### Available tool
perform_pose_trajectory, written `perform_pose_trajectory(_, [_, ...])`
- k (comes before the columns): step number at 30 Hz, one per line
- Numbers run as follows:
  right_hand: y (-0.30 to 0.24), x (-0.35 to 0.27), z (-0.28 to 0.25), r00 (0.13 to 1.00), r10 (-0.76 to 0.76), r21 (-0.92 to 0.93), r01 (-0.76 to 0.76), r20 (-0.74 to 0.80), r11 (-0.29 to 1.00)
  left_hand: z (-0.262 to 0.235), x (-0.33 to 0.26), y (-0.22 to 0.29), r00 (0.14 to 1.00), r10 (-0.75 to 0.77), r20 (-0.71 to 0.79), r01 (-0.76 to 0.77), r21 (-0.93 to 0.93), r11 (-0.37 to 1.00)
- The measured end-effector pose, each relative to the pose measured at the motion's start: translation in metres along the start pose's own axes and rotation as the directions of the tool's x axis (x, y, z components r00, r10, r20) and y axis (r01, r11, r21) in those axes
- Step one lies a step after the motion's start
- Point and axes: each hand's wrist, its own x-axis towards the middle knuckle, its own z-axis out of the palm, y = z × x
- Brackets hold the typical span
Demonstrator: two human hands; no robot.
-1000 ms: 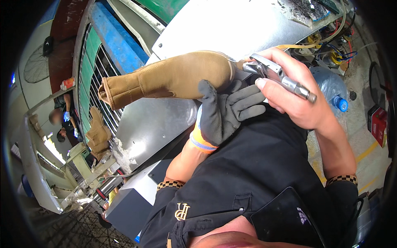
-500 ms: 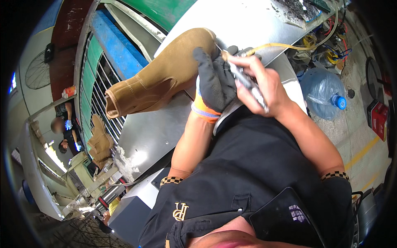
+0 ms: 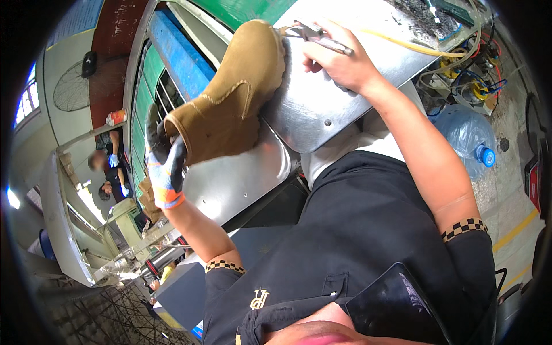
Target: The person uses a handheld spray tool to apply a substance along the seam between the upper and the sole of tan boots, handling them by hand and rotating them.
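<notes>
A tan ankle boot (image 3: 230, 100) lies tilted over the metal worktop, its toe pointing away from me and its shaft opening toward the left. My left hand (image 3: 165, 155), in a dark-palmed glove with an orange and grey cuff, grips the boot at the rim of that opening. Bare and ungloved, my right hand (image 3: 345, 60) is closed round a slim silver pen-like tool (image 3: 325, 41). The tool's tip is beside the sole edge near the toe; whether it touches cannot be made out. A yellow hose (image 3: 402, 46) runs from behind my right hand.
The shiny metal worktop (image 3: 310, 118) has dark residue (image 3: 411, 20) at its far right. More tan boots (image 3: 149, 201) are at the left, past a blue bar (image 3: 181, 54). A large clear water bottle (image 3: 466, 138) sits on the floor at right, near cables. Two people work far left.
My left hand has shifted from the toe end to the shaft opening. The boot has turned more upright and moved away. My right hand with the tool has moved up and away from me.
</notes>
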Motion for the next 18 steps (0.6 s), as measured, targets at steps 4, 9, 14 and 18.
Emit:
perform_pose_trajectory(4, [-0.003, 0.005, -0.025, 0.982, 0.129, -0.089, -0.117, 0.141, 0.989, 0.008, 0.005, 0.001, 0.991, -0.093, 0.098, 0.069, 0.219, 0.973])
perform_pose_trajectory(9, [0.011, 0.003, -0.051, 0.981, -0.196, -0.187, 0.193, 0.003, 0.963, 0.017, 0.002, -0.020, 0.999, 0.048, -0.024, -0.047, 0.047, 0.998])
perform_pose_trajectory(14, [0.019, 0.008, -0.042, 0.989, -0.148, -0.270, 0.149, 0.026, 0.951, 0.023, 0.001, -0.023, 0.995, -0.008, -0.098, 0.005, -0.038, 0.999])
perform_pose_trajectory(18, [0.002, 0.013, -0.035, 0.978, -0.192, -0.220, 0.206, 0.085, 0.953, 0.024, 0.005, -0.017, 0.996, -0.023, -0.085, 0.025, 0.026, 0.999])
